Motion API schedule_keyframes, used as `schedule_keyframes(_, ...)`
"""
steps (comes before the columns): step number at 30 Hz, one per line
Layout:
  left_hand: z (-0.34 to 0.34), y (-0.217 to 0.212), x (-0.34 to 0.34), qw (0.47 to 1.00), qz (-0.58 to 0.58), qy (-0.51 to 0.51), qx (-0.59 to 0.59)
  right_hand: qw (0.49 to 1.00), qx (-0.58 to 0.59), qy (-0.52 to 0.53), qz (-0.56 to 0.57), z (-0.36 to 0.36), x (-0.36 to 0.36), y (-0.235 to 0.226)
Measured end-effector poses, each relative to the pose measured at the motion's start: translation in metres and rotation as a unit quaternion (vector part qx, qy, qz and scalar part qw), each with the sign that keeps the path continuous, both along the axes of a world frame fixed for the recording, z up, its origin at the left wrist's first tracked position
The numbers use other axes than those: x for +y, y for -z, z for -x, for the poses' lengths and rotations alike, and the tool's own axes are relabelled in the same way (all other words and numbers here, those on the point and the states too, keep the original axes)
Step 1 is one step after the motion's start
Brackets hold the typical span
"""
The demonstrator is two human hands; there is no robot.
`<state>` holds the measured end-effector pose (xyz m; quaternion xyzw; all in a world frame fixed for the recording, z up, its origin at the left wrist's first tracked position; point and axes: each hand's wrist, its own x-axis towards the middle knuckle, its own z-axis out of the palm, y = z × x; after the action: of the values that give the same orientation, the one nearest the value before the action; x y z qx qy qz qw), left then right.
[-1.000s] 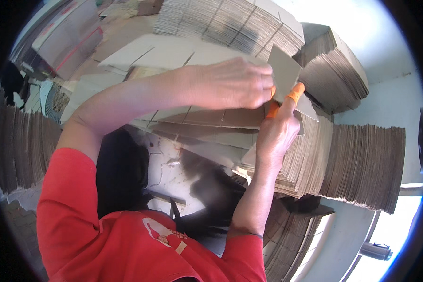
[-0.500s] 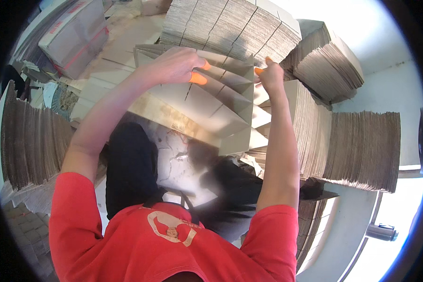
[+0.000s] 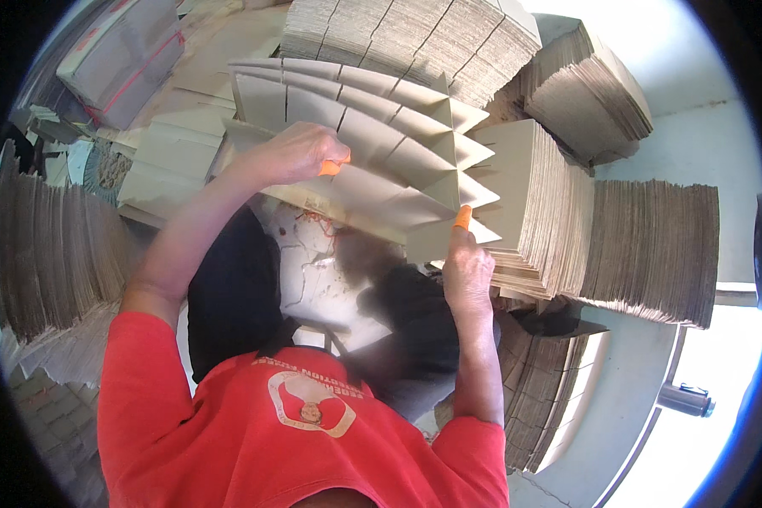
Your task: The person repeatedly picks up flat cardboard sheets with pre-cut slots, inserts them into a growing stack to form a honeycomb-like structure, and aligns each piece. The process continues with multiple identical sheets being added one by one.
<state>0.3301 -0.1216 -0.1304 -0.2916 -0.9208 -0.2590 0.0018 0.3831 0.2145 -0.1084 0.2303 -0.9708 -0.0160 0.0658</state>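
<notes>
A cardboard divider (image 3: 381, 173) stands in front of me, made of several long slotted strips that run left to right. A short cross strip (image 3: 446, 173) passes through them near their right ends, leaving pointed ends sticking out. My left hand (image 3: 289, 156) is closed on the upper edge of the nearest long strip, left of its middle; an orange finger cot shows at its fingertips. At the near end of the cross strip, my right hand (image 3: 468, 273) pinches the cardboard with an orange-capped digit laid along it. Its other fingers are curled and partly hidden.
Slotted strips are stacked high behind the divider (image 3: 398, 38). More cardboard stacks stand at the right (image 3: 652, 250), back right (image 3: 584, 93) and left (image 3: 55, 245). Flat sheets (image 3: 173, 157) lie left of the divider, near a strapped white bundle (image 3: 123, 59).
Both hands have come nearer to me, the right one sliding from the far to the near end of the cross strip. The long strips now stand more spread apart.
</notes>
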Motion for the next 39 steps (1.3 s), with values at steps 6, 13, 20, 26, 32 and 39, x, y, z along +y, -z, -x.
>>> schedule_keyframes(6,0.015,-0.023,-0.010,0.968,-0.135,-0.060,0.205,0.971,0.111,0.114,0.180,0.025,0.029,-0.023)
schedule_keyframes(13,0.038,-0.004,-0.035,0.989,0.006,-0.091,0.118,0.959,0.060,0.272,-0.048,0.089,0.072,-0.004)
schedule_keyframes(20,0.018,-0.009,-0.029,0.988,0.006,-0.128,0.081,0.965,0.089,0.244,0.014,0.110,0.092,0.011)
schedule_keyframes(26,0.009,-0.014,-0.017,0.970,-0.009,-0.140,0.197,0.934,0.110,0.335,0.049,0.118,0.092,0.004)
schedule_keyframes(32,-0.010,-0.022,0.008,0.950,-0.092,-0.117,0.275,0.891,0.221,0.312,0.244,0.107,0.105,-0.015)
schedule_keyframes(39,-0.023,-0.014,0.035,0.979,-0.075,-0.084,0.169,0.882,0.332,0.086,0.323,0.064,0.080,-0.139)
